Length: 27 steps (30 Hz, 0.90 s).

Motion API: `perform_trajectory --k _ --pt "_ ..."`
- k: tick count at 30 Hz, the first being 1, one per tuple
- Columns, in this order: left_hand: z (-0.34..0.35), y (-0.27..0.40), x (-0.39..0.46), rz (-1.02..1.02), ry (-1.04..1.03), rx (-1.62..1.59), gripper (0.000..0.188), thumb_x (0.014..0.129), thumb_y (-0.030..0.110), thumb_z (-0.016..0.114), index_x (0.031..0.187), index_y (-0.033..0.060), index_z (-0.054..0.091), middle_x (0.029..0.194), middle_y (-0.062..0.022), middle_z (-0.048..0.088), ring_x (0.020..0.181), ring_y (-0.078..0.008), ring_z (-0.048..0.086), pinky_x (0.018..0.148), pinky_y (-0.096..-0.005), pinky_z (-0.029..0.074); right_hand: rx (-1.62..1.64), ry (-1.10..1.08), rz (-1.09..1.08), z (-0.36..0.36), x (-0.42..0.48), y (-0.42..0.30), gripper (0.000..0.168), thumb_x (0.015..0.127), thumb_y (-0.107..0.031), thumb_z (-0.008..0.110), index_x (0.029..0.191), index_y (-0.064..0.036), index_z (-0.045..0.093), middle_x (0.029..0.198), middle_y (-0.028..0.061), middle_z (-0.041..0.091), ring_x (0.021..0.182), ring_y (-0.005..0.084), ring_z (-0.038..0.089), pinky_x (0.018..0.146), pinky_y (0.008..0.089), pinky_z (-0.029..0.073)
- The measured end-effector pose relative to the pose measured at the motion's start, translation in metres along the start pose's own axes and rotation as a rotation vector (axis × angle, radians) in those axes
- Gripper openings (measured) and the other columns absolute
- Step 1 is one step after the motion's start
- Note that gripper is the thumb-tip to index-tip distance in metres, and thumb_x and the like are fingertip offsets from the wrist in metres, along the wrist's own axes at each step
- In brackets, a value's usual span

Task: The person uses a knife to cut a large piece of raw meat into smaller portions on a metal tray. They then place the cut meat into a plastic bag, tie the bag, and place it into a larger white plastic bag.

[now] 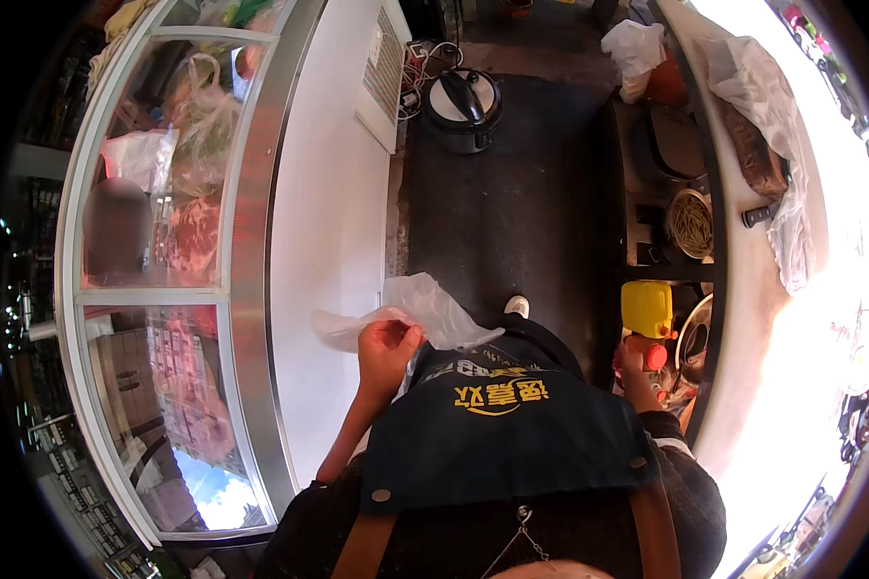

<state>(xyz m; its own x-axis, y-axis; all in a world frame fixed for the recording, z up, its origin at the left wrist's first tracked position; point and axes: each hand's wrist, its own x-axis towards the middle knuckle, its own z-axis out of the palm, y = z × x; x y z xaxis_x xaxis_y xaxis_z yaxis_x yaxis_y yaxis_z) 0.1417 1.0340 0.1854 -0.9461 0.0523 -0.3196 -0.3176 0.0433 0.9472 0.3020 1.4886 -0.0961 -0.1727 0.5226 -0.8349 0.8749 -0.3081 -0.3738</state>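
Note:
A thin, clear plastic bag (434, 307) is pinched between the thumb and fingers of my left hand (391, 347), in front of the dark apron (507, 434). My right hand (634, 362) reaches into the lower shelf on the right, beside a bottle with a red cap (654, 357); whether its fingers grip the bottle I cannot tell. Just beyond that hand stands a yellow plastic jug (646, 307). Behind the bottle leans a round metal lid or pan (695, 340), partly hidden by the shelf edge.
A glass-topped freezer (253, 239) with bagged food runs along the left. An electric pressure cooker (465, 108) stands on the dark floor ahead, by tangled cables. The right shelf holds a bowl of stringy food (691, 224); above it, a counter (753, 275) bears a plastic sheet (767, 94).

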Motion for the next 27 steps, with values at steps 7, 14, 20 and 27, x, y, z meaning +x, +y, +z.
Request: perform_trajectory --k 7,14,20,27 --pt "0.008 0.027 0.117 -0.049 0.234 -0.13 0.0 0.08 0.0 0.056 0.081 -0.0004 0.056 0.077 -0.0056 0.06 0.07 -0.0115 0.058 0.067 -0.0243 0.047 -0.11 -0.301 -0.681 0.19 0.019 -0.433 0.024 0.086 -0.029 0.056 0.074 -0.008 0.055 0.059 -0.0016 0.049 0.048 0.0075 0.047 0.041 0.021 0.034" --pt "-0.016 0.058 0.275 -0.148 0.306 -0.122 0.003 0.08 -0.001 0.056 0.083 -0.0004 0.055 0.077 -0.0059 0.06 0.071 -0.012 0.058 0.068 -0.0247 0.046 -0.401 -0.501 -0.647 0.369 0.013 -0.594 0.025 0.085 -0.034 0.056 0.077 -0.01 0.056 0.065 -0.0024 0.052 0.054 0.0073 0.049 0.049 0.0213 0.039" --pt "-0.029 0.065 0.339 -0.316 0.417 -0.127 0.006 0.078 -0.004 0.053 0.08 0.0014 0.052 0.076 -0.0057 0.056 0.072 -0.0136 0.056 0.07 -0.0264 0.046 -0.667 -0.514 -0.516 0.506 0.088 -0.634 0.028 0.078 -0.029 0.058 0.087 -0.003 0.059 0.065 0.005 0.056 0.051 0.0143 0.054 0.045 0.0263 0.044" --pt "-0.016 0.042 0.398 -0.484 0.754 -0.16 0.008 0.076 -0.005 0.055 0.083 -0.0019 0.053 0.08 -0.0109 0.057 0.07 -0.0175 0.057 0.066 -0.0297 0.049 -0.976 -0.362 -0.618 0.638 0.183 -0.655 0.07 0.068 -0.039 0.066 0.123 -0.001 0.044 0.117 0.0186 0.054 0.107 0.0304 0.054 0.09 0.0344 0.042"
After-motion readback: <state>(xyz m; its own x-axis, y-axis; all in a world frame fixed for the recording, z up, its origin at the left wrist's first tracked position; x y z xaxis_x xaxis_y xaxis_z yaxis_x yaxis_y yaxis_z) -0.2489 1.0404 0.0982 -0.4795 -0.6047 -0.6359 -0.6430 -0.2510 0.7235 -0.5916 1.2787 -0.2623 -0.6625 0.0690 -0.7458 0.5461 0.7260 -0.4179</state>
